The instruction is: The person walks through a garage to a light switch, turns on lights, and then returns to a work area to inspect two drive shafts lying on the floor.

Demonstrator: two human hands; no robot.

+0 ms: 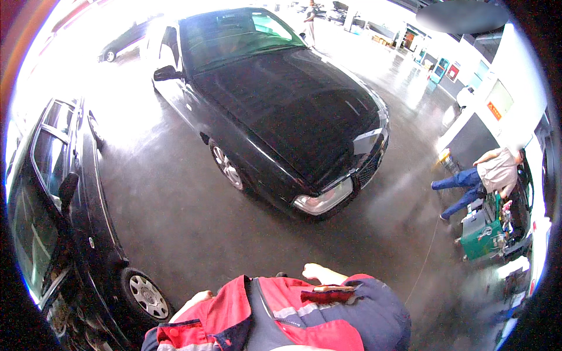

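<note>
My right hand [314, 271] shows beyond the front of my red and navy jacket [228, 307], its outline rounded and its fingers too small to make out. Only a little of my left hand [203, 295] appears past the jacket's left side, with the fingers hidden. Neither hand visibly touches anything. A black car [293, 111] stands ahead of me, bonnet closed, its headlamp [324, 198] on the side nearest me. Nearest my left hand is the wheel [144, 294] of a second dark car [88, 234]. Something flat sticks out of my chest pocket [328, 295].
At the right a person [497, 169] in a light top and blue trousers leans over beside a green tool cart [483, 240]. A thin line [425, 263] runs along the dark, shiny floor [181, 216]. Another person [310, 23] stands far off behind the car.
</note>
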